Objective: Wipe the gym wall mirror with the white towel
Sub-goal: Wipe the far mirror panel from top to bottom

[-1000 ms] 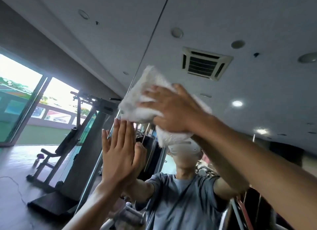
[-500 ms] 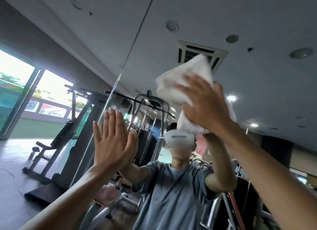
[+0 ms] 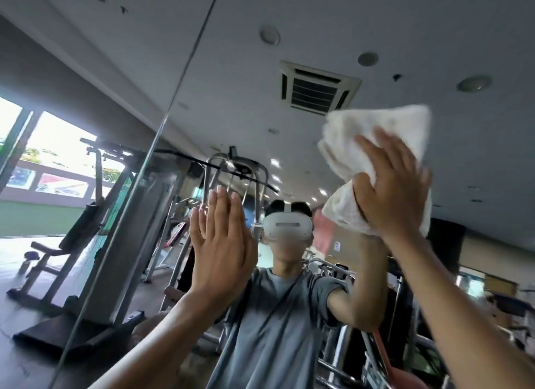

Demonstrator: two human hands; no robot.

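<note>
Headgear: white headset [image 3: 287, 225] w/ white top strap, at 12 o'clock of torso in reflection.
Top: grey-blue tee [image 3: 272, 325], short sleeves, round neck, frame 6 o'clock.
Arms: bare below sleeves.
Hands: L hand [image 3: 223, 243], R hand [image 3: 396, 191] bare.

Right hand [image 3: 393, 185] covers middle of white towel [image 3: 376, 133]; towel's top edge blurred. Left hand [image 3: 223, 243] seen back-on, palm hidden against mirror [image 3: 434, 41]. Both forearms cut off at bottom and right edges. White notice [image 3: 337, 246] on reflected wall too small to read.
</note>
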